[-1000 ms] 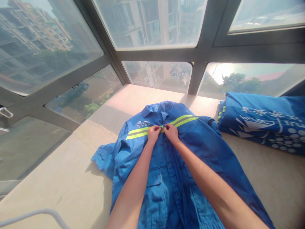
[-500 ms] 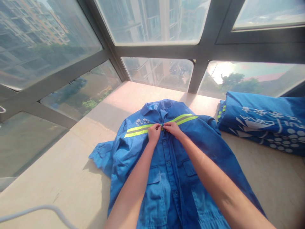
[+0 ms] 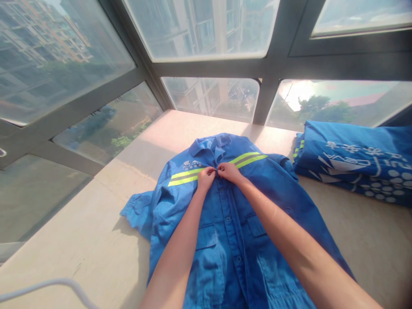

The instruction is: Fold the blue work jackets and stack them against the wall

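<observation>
A blue work jacket (image 3: pixel 174 206) with yellow-green and grey stripes lies front up, its collar toward the windows. My left hand (image 3: pixel 206 177) pinches the left edge of the front opening at stripe height. Close beside it, my right hand (image 3: pixel 228 171) pinches the opposite edge, fingertips almost touching those of my left hand. The fingers hide the small spot of cloth between them. Below the hands, several round buttons (image 3: pixel 228 219) show along the front placket.
Folded blue garments (image 3: pixel 354 159) with white print lie stacked at the right. The pale stone ledge (image 3: pixel 96 214) meets framed windows (image 3: pixel 212 98) at the back and left. A white cable (image 3: pixel 58 281) curves across the lower left.
Both hands have shifted slightly left, still pinching the jacket front. The view has moved a little; the jacket lies almost as before.
</observation>
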Available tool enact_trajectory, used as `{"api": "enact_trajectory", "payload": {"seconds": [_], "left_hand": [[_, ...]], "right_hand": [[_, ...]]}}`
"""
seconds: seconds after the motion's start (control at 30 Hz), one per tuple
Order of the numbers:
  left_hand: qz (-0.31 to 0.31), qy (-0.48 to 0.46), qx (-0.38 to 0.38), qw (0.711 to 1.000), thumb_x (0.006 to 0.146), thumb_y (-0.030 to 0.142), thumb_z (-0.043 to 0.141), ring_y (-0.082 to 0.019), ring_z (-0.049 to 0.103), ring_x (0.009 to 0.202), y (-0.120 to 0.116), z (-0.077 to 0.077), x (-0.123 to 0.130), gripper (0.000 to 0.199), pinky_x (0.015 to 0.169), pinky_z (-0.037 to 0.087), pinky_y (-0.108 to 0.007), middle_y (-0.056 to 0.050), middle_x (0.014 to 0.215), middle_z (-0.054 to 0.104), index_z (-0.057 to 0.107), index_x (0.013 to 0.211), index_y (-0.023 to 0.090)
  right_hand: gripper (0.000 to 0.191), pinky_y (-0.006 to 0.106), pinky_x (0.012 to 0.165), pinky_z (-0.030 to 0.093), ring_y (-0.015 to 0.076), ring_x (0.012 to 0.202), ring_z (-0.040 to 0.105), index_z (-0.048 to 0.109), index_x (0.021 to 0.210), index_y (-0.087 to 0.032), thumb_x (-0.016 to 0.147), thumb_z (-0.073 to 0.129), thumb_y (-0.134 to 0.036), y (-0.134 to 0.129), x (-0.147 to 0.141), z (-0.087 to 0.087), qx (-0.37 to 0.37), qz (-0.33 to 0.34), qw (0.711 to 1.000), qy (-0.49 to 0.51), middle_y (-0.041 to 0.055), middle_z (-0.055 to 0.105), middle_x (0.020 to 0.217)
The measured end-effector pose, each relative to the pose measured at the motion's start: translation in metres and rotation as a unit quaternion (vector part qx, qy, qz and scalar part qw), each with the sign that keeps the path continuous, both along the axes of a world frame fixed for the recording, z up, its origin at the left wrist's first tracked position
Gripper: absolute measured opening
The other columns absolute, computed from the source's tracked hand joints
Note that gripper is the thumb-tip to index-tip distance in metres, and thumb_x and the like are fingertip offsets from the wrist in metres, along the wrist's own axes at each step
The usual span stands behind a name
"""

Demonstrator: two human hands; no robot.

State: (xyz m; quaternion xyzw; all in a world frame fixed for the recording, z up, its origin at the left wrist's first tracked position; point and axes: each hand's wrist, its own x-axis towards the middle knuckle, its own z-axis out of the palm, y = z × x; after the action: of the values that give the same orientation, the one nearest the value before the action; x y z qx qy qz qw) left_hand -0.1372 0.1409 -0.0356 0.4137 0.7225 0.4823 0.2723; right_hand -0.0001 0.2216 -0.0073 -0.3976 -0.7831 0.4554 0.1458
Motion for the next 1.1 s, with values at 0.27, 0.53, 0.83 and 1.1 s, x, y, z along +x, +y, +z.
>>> {"api": "enact_trajectory", "payload": {"seconds": [0.27,0.53,0.83,1.1], "left_hand": [[0.013,-0.077,-0.01,0.997,0.069,0.031,0.078,-0.018,0.068,0.07,0.005,0.0,-0.001,0.015,0.068,0.055,-0.028,-0.003,0.068,0.072,0.071,0.072,0.018],[0.054,-0.172,-0.009,0.984,0.066,0.038,0.08,-0.015,0.066,0.063,0.003,0.004,0.005,0.025,0.064,0.056,-0.028,-0.001,0.066,0.069,0.07,0.073,0.017],[0.074,-0.23,-0.02,0.97,0.061,0.038,0.085,-0.014,0.066,0.062,0.002,0.008,0.007,0.028,0.069,0.06,-0.031,-0.002,0.068,0.07,0.07,0.07,0.016],[0.084,-0.245,-0.02,0.966,0.06,0.038,0.087,-0.014,0.067,0.061,0.003,0.008,0.007,0.031,0.07,0.06,-0.032,-0.003,0.068,0.071,0.07,0.073,0.015]], "right_hand": [[0.021,0.025,0.068,0.04,0.0194,0.079,0.064,0.074,0.099,-0.021,0.084,0.059,-0.023,-0.014,-0.002,-0.009,0.092,-0.03,0.995,-0.037,0.0041,0.072,0.081],[0.026,0.021,0.067,0.044,0.0143,0.068,0.064,0.071,0.109,-0.019,0.087,0.06,-0.023,-0.021,0.002,-0.02,0.082,-0.043,0.996,0.0,-0.0018,0.071,0.071],[0.025,0.026,0.078,0.043,0.0219,0.093,0.068,0.073,0.108,-0.023,0.096,0.052,-0.029,-0.039,-0.005,-0.026,0.129,-0.13,0.982,-0.036,0.008,0.075,0.104],[0.025,0.025,0.077,0.043,0.0213,0.093,0.068,0.073,0.105,-0.023,0.097,0.051,-0.03,-0.047,-0.01,-0.026,0.131,-0.161,0.976,-0.061,0.0085,0.076,0.102]]}}
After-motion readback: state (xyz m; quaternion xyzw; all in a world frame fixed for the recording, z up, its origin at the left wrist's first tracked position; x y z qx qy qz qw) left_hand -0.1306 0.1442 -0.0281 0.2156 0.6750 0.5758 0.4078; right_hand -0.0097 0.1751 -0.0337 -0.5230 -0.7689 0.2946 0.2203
